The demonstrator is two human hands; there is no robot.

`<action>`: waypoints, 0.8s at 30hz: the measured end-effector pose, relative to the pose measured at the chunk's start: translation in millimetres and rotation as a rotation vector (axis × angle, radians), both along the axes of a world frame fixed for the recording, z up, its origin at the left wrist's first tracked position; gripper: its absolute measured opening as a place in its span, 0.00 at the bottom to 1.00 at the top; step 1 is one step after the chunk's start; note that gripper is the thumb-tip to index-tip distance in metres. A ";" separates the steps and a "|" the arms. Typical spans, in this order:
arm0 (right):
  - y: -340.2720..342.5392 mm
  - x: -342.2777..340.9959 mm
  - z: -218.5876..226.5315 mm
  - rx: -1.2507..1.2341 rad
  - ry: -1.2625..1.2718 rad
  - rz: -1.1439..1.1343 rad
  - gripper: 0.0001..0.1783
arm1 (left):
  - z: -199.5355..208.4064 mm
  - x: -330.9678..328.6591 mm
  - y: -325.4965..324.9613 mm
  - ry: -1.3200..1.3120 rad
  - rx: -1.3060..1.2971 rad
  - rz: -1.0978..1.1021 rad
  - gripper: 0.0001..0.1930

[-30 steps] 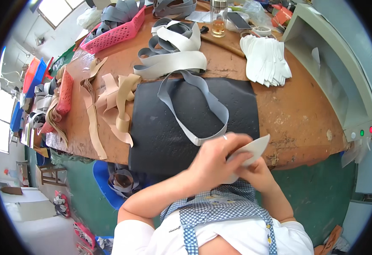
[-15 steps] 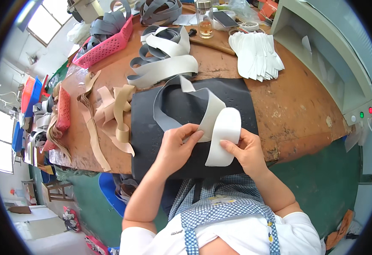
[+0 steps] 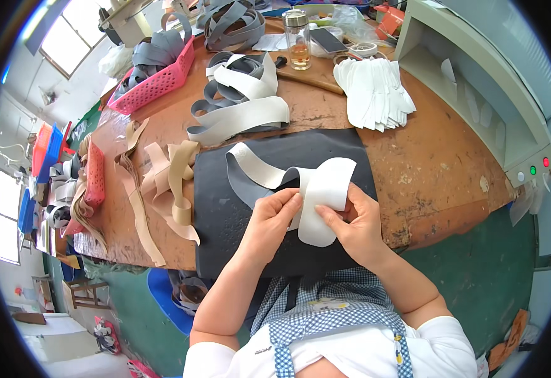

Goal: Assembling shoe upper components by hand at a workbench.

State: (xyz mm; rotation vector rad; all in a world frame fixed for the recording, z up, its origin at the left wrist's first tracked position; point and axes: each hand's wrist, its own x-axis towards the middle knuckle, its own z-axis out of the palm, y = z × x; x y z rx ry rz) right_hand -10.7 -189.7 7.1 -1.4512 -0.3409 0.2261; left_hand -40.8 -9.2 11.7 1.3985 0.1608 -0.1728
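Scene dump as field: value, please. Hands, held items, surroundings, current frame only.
left_hand: left hand pinches two-tone strip between thumb and fingers
right_hand: right hand grips white piece, thumb on top
held_items: white piece overlaps part of strip
strip_colours: off-white one face, grey other
work_surface: black mat on brown table
left_of_mat: tan strips
beyond_mat: coiled grey-and-white strips, stacked white pieces, glass bottle
far_left: pink basket holding grey strips
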 end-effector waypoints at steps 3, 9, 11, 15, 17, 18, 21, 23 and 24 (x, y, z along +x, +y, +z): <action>-0.7 2.4 -1.2 -0.014 -0.025 0.002 0.18 | 2.0 1.1 -1.0 0.026 -0.045 0.001 0.18; 0.2 3.7 -4.2 -0.051 -0.034 -0.004 0.18 | 1.4 1.8 0.3 0.044 -0.059 0.000 0.18; 3.8 2.1 -3.7 -0.050 -0.045 -0.001 0.18 | 0.4 -0.4 4.3 0.045 -0.057 0.000 0.18; 5.6 1.6 -4.2 -0.059 -0.062 -0.025 0.18 | 5.1 -0.4 3.4 0.069 -0.061 0.002 0.16; 9.0 -0.6 -1.9 -0.078 -0.108 -0.047 0.18 | 11.5 -4.6 2.2 0.044 -0.018 0.000 0.16; 8.2 -0.3 -1.3 -0.076 -0.103 -0.062 0.18 | 13.4 -7.0 2.1 0.016 0.025 0.002 0.15; 4.6 10.2 1.4 -0.052 0.007 0.066 0.15 | 6.3 -10.7 12.7 0.055 0.043 0.017 0.16; -2.4 21.9 8.7 -0.038 0.182 0.152 0.12 | 7.2 -11.2 15.2 0.073 0.024 0.005 0.15; -2.8 24.3 17.1 -0.113 0.144 0.115 0.10 | 5.7 -11.4 16.8 0.080 -0.003 0.015 0.15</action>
